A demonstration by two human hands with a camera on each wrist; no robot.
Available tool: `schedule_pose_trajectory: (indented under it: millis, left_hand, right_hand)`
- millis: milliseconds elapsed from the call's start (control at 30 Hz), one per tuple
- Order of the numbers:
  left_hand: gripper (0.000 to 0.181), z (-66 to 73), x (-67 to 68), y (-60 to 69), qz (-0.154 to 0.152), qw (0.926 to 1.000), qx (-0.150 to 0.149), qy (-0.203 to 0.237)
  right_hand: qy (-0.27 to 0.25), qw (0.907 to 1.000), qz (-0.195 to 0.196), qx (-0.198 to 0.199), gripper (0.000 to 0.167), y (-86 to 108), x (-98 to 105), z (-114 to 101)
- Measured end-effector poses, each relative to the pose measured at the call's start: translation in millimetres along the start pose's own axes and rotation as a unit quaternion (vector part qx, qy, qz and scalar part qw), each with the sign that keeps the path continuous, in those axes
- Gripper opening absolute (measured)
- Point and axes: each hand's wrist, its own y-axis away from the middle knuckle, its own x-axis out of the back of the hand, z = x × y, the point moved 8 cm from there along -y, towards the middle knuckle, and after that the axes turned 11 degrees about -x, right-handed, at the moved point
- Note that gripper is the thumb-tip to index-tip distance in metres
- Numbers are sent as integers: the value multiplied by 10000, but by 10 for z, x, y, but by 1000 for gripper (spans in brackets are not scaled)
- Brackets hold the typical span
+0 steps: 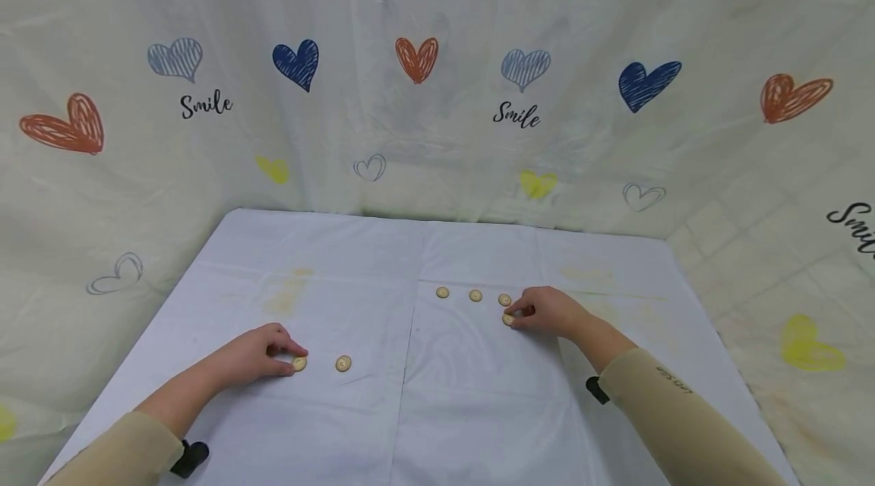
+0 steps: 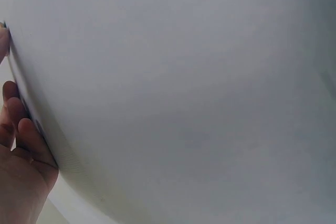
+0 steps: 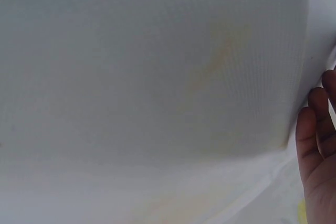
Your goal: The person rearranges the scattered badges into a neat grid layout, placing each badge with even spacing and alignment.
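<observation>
White tabletop [image 1: 472,425]; button [image 1: 299,364] [image 1: 508,320] pinched in each hand [image 1: 256,355] [image 1: 547,311]'s fingertips [image 1: 298,350].

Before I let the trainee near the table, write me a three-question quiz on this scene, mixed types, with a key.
1. Count: how many tan buttons show in the head view?

2. True or false: the right hand pinches a button close to the right end of the row of three.

3. Multiple choice: in the head view, on which side of the left hand does the loose button beside it lie?
A) left
B) right
C) directly beyond it, toward the backdrop

Key:
1. Six
2. True
3. B
</observation>
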Motion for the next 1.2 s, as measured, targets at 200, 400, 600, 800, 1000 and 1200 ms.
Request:
schedule_pose_trajectory:
  millis: [200,400,600,800,1000,1200]
  left_hand:
    - [26,12,2,13,29,10000,14,30]
    - [26,12,0,19,27,10000,41,-33]
    - [25,14,3,26,40,9999,122,-3]
    - [24,11,11,-1,6,9999,103,-83]
    - [23,-21,9,-20,22,9996,235,-160]
    - [23,-25,4,-4,75,9999,83,-112]
  right_hand:
    - [21,10000,-44,-57,25,9,3,-4]
    - [-113,9999,14,-93,28,-10,27,-31]
    - [-274,9990,-112,332,31,-41,32,-307]
    - [-317,9967,-225,706,33,-132,-59,-730]
    - [-191,9926,-364,1144,32,-252,-236,-1226]
    - [-122,9842,-612,1657,32,-316,-488,-1812]
